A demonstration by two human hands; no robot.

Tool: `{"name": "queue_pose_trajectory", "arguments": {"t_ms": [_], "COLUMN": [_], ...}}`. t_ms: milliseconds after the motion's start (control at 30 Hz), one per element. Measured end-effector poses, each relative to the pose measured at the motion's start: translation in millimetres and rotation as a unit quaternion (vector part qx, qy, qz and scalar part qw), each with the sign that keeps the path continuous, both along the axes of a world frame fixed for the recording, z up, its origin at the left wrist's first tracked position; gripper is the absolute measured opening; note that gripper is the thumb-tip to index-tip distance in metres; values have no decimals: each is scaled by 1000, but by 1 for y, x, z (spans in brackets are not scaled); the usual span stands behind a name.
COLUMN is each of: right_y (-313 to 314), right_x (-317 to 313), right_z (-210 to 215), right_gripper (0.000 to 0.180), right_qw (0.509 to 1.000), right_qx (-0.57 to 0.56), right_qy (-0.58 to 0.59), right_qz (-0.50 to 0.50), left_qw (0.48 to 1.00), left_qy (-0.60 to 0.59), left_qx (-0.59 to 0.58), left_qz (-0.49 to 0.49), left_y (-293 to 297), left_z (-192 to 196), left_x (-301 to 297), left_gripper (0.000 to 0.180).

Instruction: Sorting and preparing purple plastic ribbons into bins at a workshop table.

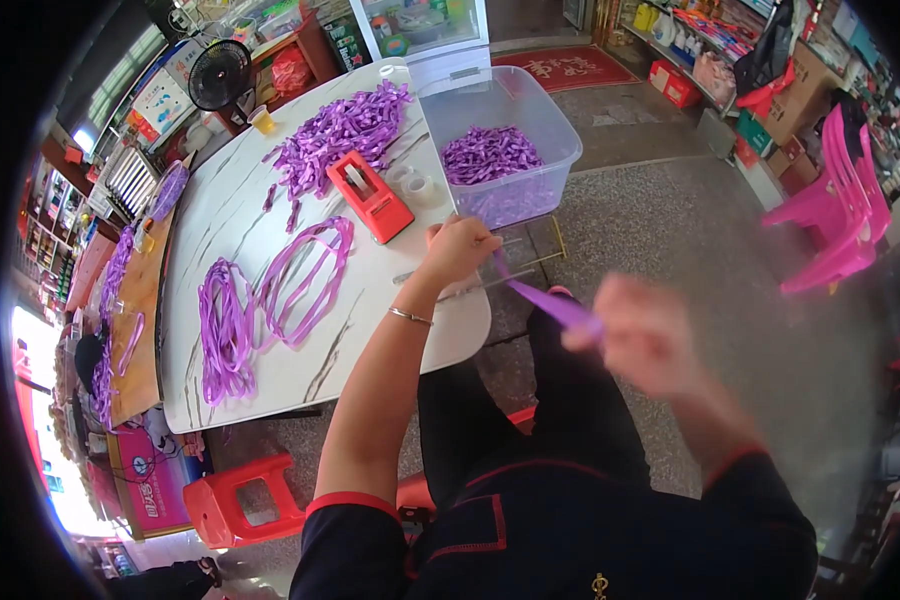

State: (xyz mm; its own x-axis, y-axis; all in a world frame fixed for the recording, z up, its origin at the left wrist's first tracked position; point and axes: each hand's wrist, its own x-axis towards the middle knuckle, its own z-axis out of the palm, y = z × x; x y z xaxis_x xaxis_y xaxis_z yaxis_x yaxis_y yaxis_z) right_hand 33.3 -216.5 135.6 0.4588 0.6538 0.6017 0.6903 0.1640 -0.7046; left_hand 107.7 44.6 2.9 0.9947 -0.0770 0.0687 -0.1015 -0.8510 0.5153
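Note:
A length of purple ribbon is stretched slantwise between my two hands, past the table's right edge. My left hand is closed on its upper end, beside the table edge. My right hand, smeared by motion, is a fist round the lower end, out over the floor. Close to my left hand lies a red tape dispenser. Behind it spreads a heap of purple ribbon pieces. Two bundles of long ribbon rest at the left: a thick hank and a looser loop.
The white marbled table fills the left middle. Against its right edge stands a clear plastic tub with more purple pieces inside. A black fan is at the far left. Red stool and pink chairs stand on the floor.

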Motion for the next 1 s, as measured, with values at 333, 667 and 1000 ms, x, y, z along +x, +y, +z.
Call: {"name": "queue_pose_trajectory", "arguments": {"t_ms": [333,667,1000], "right_y": [143,189,88], "right_x": [202,259,105], "right_z": [-16,-183,-334], "right_gripper": [36,35,28], "right_qw": [956,900,874], "right_qx": [8,-55,-98], "right_qy": [293,430,462], "right_qz": [22,-50,-112], "left_qw": [997,975,990], "left_qy": [-63,-93,-98], "left_qx": [-16,-195,-98], "left_qz": [-36,47,-7], "left_y": [-5,2,-3], "left_z": [0,10,17], "left_x": [-3,1,-6], "left_gripper": [8,13,10]}}
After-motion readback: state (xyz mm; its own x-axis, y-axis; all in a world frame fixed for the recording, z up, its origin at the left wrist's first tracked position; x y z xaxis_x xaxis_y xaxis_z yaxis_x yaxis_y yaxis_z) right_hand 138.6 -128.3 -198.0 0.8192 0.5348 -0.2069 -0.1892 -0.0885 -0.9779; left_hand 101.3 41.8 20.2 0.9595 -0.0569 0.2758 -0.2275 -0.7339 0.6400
